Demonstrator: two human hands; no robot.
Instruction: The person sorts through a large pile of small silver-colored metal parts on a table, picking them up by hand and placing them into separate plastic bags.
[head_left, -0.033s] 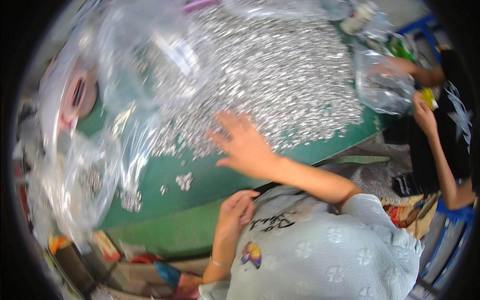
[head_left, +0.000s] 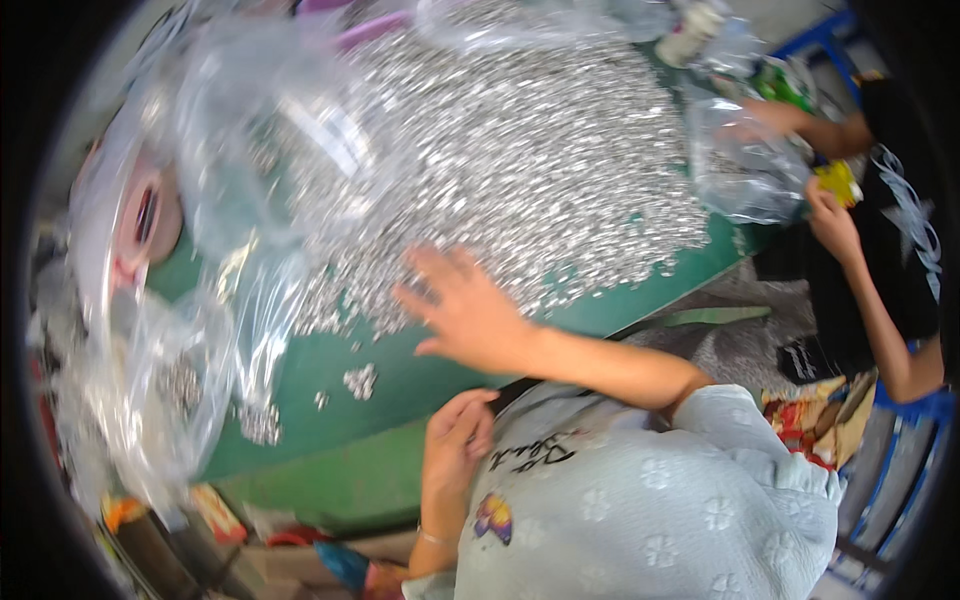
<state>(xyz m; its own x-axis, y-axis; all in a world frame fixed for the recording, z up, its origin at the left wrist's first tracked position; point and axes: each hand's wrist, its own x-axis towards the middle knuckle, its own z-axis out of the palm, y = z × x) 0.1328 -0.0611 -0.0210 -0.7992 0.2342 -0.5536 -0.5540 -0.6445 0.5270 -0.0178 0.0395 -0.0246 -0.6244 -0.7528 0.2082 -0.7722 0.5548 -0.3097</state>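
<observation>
Beside table edge, right hand outspread.

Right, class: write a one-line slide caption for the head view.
Right hand spread over heaped small silvery pieces on a green table.

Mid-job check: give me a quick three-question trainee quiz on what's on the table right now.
1. True or false: the right hand is spread flat, fingers open, at the near edge of the pile of small silver pieces.
2. The table top is: A) red B) green C) white
3. Fill in: the clear plastic bag at the far right is being handled by a co-worker's ____.
Key: 1 true; 2 B; 3 hands.
</observation>
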